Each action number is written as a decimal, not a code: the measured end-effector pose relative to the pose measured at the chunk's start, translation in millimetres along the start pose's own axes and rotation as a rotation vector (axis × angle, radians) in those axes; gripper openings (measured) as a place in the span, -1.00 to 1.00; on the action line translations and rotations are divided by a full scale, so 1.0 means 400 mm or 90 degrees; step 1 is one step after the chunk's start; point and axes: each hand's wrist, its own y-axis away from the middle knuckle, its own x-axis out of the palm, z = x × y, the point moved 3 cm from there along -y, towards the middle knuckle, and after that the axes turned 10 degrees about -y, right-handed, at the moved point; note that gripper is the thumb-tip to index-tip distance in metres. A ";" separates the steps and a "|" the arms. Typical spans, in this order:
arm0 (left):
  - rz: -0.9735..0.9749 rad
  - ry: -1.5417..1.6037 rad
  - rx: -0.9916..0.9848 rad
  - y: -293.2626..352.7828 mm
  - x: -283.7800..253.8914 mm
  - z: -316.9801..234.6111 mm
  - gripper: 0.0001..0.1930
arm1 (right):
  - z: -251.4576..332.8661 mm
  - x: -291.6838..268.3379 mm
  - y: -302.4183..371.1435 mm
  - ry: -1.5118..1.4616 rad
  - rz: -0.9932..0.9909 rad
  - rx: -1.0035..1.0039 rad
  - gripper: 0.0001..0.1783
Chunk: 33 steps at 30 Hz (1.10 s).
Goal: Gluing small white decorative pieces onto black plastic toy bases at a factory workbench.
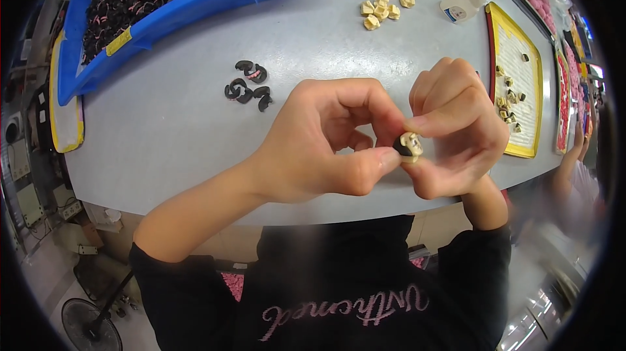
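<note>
Cream-and-black moulded figurine piece (409, 146) is held between the two hands, over the grey table (169, 149). Its black side is turned toward the left hand (303, 136) and is pinched by thumb and index finger; its cream side is gripped from above and below by the right hand (463, 129). Neither hand is clearly nearer; its long axis cannot be told.

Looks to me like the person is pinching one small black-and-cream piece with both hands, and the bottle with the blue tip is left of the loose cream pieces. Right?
Not quite: the head view shows the bottle right of the loose cream pieces. The left hand and right hand do both pinch the small black-and-cream piece.
</note>
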 end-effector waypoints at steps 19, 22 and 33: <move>0.046 -0.010 0.057 -0.019 -0.008 -0.024 -0.81 | 0.019 -0.049 -0.040 0.059 0.136 0.003 -0.75; 0.019 0.011 0.031 -0.019 -0.016 -0.030 -0.80 | 0.022 -0.049 -0.045 0.079 0.106 0.010 -0.73; -0.176 0.093 0.049 -0.019 -0.017 -0.013 -0.76 | 0.004 -0.020 -0.027 0.092 -0.127 0.042 -0.78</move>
